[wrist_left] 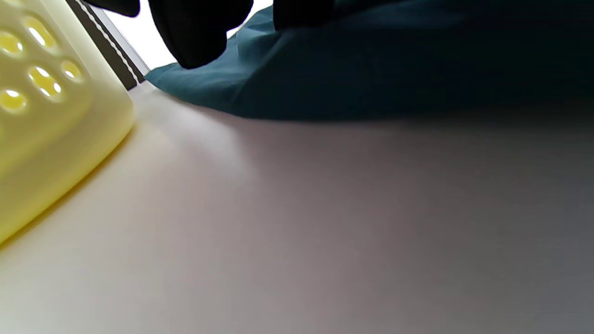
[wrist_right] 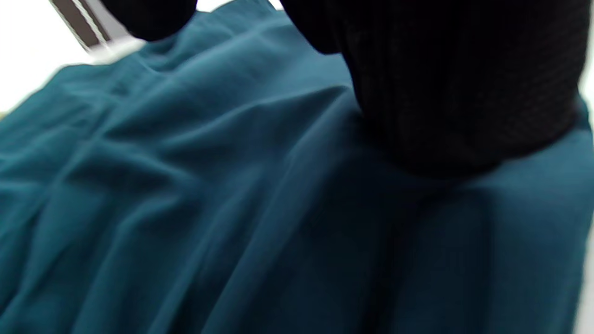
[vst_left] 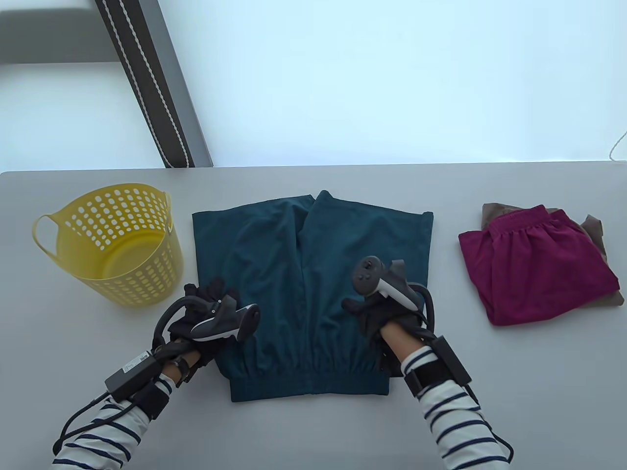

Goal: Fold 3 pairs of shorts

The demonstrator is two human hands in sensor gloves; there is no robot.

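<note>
Now: teal shorts flat, both hands on them

Teal shorts point(vst_left: 303, 274) lie spread mid-table, waistband toward the person. Left hand point(vst_left: 208, 316) sits at the shorts' left edge, right hand point(vst_left: 379, 308) on their right half; can't tell whether either set of fingers pinches cloth. Yellow basket point(vst_left: 115, 245) stands left of the shorts. Magenta shorts point(vst_left: 534, 269) lie folded to their right, atop a brown pair point(vst_left: 592, 227).
</note>
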